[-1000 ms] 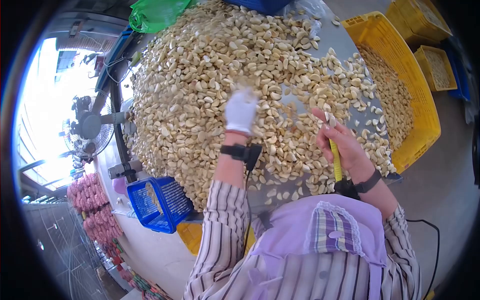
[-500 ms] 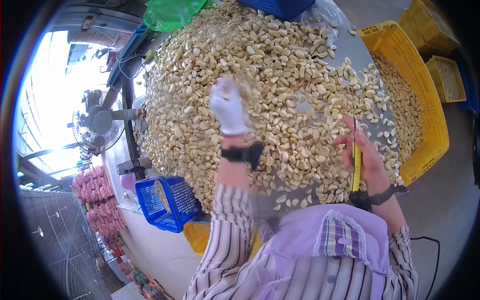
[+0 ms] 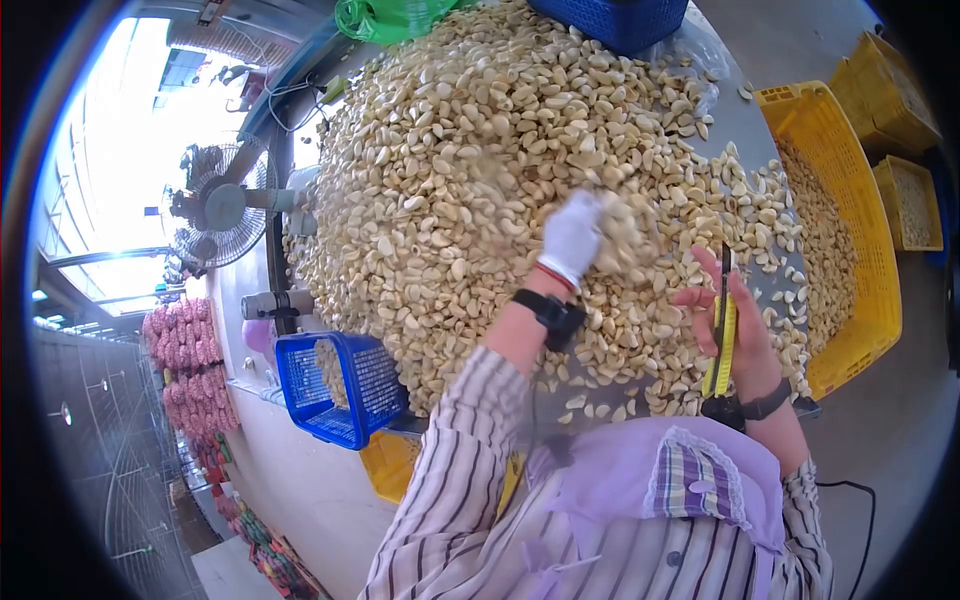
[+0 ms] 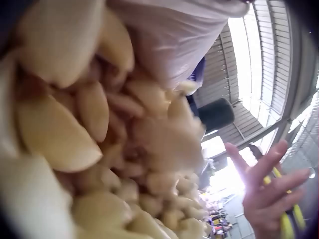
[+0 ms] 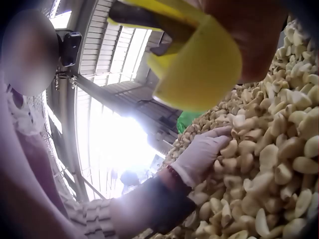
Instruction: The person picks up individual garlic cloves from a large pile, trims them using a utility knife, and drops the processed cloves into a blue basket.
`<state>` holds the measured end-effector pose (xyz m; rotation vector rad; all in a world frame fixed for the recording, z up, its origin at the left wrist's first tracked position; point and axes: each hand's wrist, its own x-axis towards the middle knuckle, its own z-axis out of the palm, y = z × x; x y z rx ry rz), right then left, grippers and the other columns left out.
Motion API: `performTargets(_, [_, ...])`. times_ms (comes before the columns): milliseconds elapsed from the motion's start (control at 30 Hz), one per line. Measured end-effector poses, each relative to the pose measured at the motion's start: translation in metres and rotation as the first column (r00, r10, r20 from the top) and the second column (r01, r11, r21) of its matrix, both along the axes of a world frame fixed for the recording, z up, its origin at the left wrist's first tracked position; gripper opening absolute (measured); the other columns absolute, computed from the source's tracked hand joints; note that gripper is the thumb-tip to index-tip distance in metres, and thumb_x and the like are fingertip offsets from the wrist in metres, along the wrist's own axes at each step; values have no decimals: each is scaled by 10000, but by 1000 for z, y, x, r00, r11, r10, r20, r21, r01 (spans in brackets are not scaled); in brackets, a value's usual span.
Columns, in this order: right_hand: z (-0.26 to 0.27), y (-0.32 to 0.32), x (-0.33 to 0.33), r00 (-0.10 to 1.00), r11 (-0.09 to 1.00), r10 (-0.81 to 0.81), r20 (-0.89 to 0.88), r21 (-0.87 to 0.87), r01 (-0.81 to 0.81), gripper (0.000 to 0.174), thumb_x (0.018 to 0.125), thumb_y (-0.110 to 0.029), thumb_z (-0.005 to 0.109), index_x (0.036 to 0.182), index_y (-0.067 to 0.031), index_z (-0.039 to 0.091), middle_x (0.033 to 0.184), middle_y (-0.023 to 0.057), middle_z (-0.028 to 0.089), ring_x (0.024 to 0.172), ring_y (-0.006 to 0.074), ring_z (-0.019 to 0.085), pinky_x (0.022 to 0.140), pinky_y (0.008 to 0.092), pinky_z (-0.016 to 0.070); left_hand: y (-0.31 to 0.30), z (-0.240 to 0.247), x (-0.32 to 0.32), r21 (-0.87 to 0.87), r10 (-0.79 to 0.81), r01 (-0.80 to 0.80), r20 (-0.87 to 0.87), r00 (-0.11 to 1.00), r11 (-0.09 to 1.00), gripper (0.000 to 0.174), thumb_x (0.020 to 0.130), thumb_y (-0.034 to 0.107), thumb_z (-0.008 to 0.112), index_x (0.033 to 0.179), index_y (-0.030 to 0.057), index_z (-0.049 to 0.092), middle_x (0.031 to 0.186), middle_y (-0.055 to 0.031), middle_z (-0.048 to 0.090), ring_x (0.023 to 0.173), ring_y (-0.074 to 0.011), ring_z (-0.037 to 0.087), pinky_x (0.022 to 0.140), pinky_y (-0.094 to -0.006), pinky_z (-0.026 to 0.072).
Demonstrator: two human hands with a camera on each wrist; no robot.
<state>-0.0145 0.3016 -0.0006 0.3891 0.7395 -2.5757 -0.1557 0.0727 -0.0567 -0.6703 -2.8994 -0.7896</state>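
Observation:
A big heap of peeled garlic cloves (image 3: 450, 180) covers a metal table (image 3: 722, 118). My left hand (image 3: 572, 235), in a white glove, lies on the heap and rakes a blurred clump of cloves (image 3: 622, 235) to the right. In the right wrist view the gloved left hand (image 5: 202, 154) rests on the cloves with its fingers reaching into them. Cloves (image 4: 99, 149) fill the left wrist view under the glove (image 4: 174, 35). My bare right hand (image 3: 725, 320) waits just right of it, fingers spread, thumb holding a yellow-handled knife (image 3: 722, 345) upright. The yellow handle (image 5: 199, 64) shows close up.
A yellow crate (image 3: 880, 300) with cloves stands at the table's right edge, more yellow crates (image 3: 900, 100) behind it. A blue basket (image 3: 340, 390) hangs at the near left edge. A fan (image 3: 215, 215), a green bag (image 3: 385, 15) and pink mesh sacks (image 3: 180, 350) lie beyond.
My left hand swept from high on the heap down and right toward my right hand, dragging cloves along. The right hand stayed near the table edge with the knife now upright.

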Motion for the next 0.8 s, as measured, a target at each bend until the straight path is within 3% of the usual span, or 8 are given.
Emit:
performTargets(167, [-9,26,5,989,975,-147,-10,-169,143,638,948,-508,372,1429,-106,250,694,58,565,432,96,503,363,224,406,18,-1,37,435,-196,130,110,974,891,202,829,106,603,1025,65,630,944,-98,621,684,-214,627,567,-307,512])
performTargets(233, [-1,34,7,980,970,-196,27,-138,198,632,947,-527,354,1394,-82,318,616,0,464,398,75,447,352,224,372,3,36,45,630,-485,-701,753,445,335,213,897,141,547,1082,60,614,1052,-79,620,824,-147,629,532,-218,493])
performTargets(433, [5,34,17,924,951,-308,227,51,304,562,939,-530,378,1333,-132,429,660,-12,461,390,81,388,363,232,316,-77,27,19,638,-689,-759,492,532,-130,569,889,618,391,899,97,619,787,-23,624,555,-87,561,346,-174,367])
performTargets(500, [-4,31,19,940,959,-285,185,59,279,522,944,-484,408,1327,-130,434,687,-2,488,394,90,397,368,237,319,-90,34,5,621,-520,-777,633,573,-100,497,937,530,398,899,94,635,772,-4,614,569,-60,552,401,-157,381])
performTargets(567, [-7,27,17,954,971,-239,182,51,234,496,951,-448,421,1329,-128,431,698,3,506,396,89,402,367,238,320,-96,26,-17,561,375,-642,525,764,522,412,920,457,483,932,76,640,780,-49,642,619,-148,608,506,-243,472])
performTargets(633, [-4,23,14,959,975,-222,177,52,216,479,958,-418,420,1333,-120,425,693,4,503,398,87,408,367,239,330,-86,32,-33,189,515,-566,260,817,803,404,896,442,509,938,64,644,811,-91,652,677,-213,629,583,-301,492])
performTargets(700, [-1,19,12,966,981,-191,175,82,179,481,960,-407,420,1339,-113,418,687,3,505,400,89,420,366,239,343,-60,46,-41,-412,496,-471,-51,867,780,427,835,452,543,904,49,663,888,-188,653,819,-353,642,718,-447,500])
performTargets(800, [3,10,11,968,985,-156,196,106,138,490,960,-397,423,1349,-99,403,681,13,506,403,96,434,366,233,356,-50,20,-61,-432,495,-485,-97,863,761,410,842,444,541,857,56,673,879,-189,654,827,-339,649,728,-435,505])
